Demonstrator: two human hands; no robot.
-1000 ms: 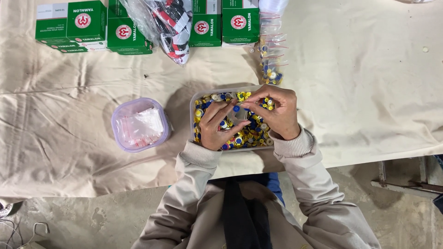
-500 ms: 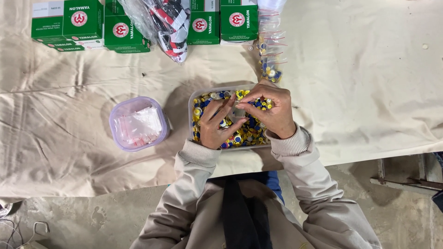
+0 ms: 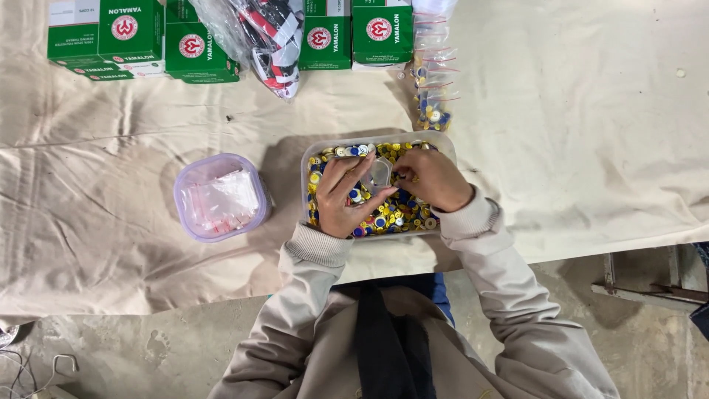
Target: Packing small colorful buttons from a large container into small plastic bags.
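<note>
Both hands in tub (image 3: 443,142) of small caps (image 3: 391,214), mid worktop. Left hand (image 3: 346,196) grip pinching clear bag (image 3: 379,174); right hand (image 3: 433,177) grip closed, contents hidden. Lidded tub (image 3: 219,196) nearby.

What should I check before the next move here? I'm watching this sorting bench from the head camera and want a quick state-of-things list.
1. Left hand over the tray of small round pieces, holding a small clear bag: ok.
2. Bag mouth open: cannot tell, the plastic is too clear and small.
3. Right hand at the bag, fingertips among the pieces: ok; whether it pinches one: cannot tell.
4. Tray wholly on the cloth-covered table, near its front edge: ok.
5. Tub of spare bags to the left, apart from the tray, uncovered: ok.
6. Filled bags piled beyond the tray: ok.
</note>
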